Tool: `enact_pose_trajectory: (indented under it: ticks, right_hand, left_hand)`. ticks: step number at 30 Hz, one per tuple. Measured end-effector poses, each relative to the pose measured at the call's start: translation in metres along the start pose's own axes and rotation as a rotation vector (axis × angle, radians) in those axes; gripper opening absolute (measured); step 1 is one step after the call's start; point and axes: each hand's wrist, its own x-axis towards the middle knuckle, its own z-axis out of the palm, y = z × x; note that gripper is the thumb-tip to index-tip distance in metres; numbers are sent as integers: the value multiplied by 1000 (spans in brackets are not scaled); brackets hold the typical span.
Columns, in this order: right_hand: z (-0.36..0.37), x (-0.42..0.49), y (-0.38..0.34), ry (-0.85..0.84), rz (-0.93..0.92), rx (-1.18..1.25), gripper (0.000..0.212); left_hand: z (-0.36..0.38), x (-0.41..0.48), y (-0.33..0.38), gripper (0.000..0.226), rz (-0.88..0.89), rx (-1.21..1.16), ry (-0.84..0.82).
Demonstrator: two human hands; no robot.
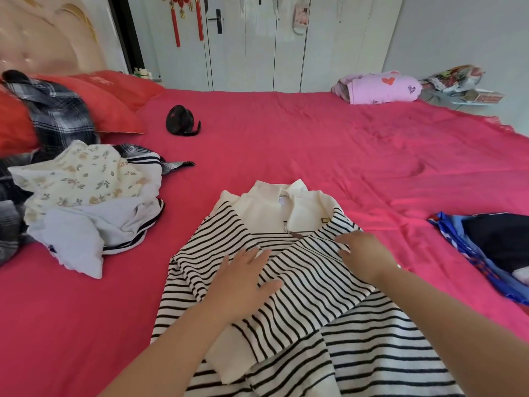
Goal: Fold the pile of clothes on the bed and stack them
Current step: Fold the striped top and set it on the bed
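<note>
Left hand (243, 279): fingers straight, spread, flat on folded sleeves of striped sweater (300, 270). Right hand (365, 252): fingers extended, resting near its cream collar. Sweater lies mid-bed on pink-red sheet (315, 138); unfolded clothes pile (86, 202) at left; white wardrobe (257, 53) behind.

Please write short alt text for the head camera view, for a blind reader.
A person's left hand and right hand press flat on a striped top, sleeves folded in, on a red bed sheet. A pile of unfolded clothes lies to the left, blue clothes at the right edge, a small black fan farther back.
</note>
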Motion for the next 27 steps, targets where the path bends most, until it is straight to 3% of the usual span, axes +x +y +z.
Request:
enact_pose_trajectory:
  ticks: [5,10,16,27]
  right_hand:
    - [9,38,-41,32,-204,34,29]
    - [33,70,-63,-28,-199,-185,29]
    - [53,94,-60,-32,-181,-211,23]
    - [28,162,-64,112,-466,-559,32]
  left_hand:
    - [3,50,6,64,52,33,41]
    - [45,80,4,68,-10,59,28]
    - [82,90,-5,80,-26,80,154]
    - [85,91,-3,74,-14,40,242]
